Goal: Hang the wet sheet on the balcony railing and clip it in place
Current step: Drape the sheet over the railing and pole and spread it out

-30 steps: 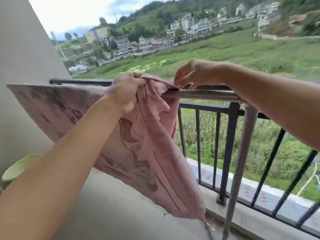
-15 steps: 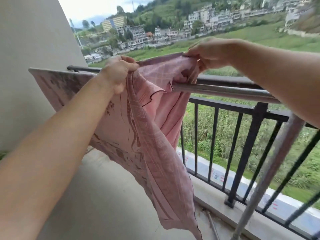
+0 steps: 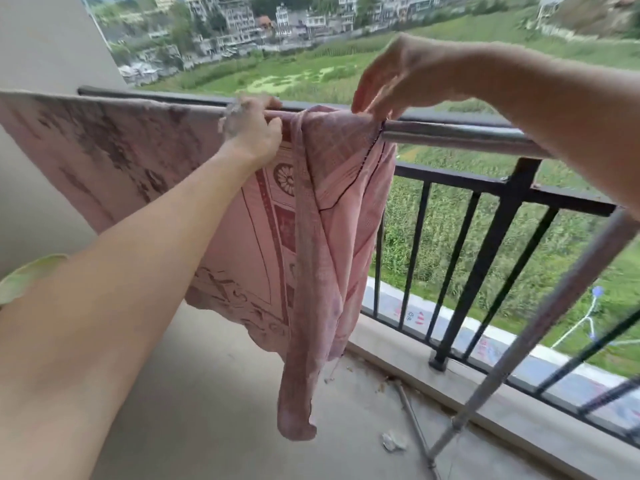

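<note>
soft daylight; left hand perhaps motion-blurred.

Beige wall (image 3: 41, 43) at left, buildings (image 3: 242, 19) beyond a green field (image 3: 311, 74), crumpled white scrap (image 3: 393, 441) on floor (image 3: 207, 410)

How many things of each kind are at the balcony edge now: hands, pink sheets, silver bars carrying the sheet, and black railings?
2 hands: left hand and right hand, each with a grip on the sheet's top edge
1 pink sheet, draped over the bar
1 silver bar
1 black railing
Total: 5
</note>
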Demonstrator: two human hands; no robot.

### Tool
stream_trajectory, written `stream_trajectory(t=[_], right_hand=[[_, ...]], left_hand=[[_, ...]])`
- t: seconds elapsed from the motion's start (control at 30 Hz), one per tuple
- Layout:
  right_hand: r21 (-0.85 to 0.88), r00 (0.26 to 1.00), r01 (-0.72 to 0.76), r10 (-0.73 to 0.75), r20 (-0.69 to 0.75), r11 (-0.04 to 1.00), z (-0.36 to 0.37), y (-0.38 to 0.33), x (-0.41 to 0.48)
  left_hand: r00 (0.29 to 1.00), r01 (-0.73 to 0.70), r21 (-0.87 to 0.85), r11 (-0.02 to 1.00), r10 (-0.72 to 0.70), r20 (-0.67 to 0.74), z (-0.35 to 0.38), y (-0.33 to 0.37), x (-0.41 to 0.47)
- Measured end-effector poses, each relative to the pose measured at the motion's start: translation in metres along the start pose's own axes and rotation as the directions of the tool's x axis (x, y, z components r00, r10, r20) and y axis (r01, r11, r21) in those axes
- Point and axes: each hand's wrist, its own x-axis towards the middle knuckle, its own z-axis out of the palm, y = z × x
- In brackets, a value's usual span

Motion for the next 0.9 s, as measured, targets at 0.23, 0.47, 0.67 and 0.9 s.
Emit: stream_trajectory(t=[0.23,0.47,0.67,0.9], right_hand=[[-0.173,0.958,0.043,-0.09,-0.274,0.984,0.049,-0.011,-0.002],[-0.068,0.868,-0.147,0.095,-0.487,0.987,0.022,0.022,-0.042],[0.078,0.583,-0.49,0.393,-0.711,0.868,-0.006,0.088,-0.132],[0.612,0.567,-0.304,0.655,-0.499,0.73,0.01,0.085,-0.129]], left_hand=[[0.989,-0.122,-0.044,0.992,0.125,0.084,0.007,-0.026,-0.001],[0.983,-0.165,0.089,0.982,0.157,0.094,0.001,-0.053,-0.007],[0.981,-0.183,0.169,0.968,0.17,0.09,0.014,-0.05,0.0],[0.939,-0.344,0.099,0.934,0.339,0.064,0.037,0.012,-0.012]])
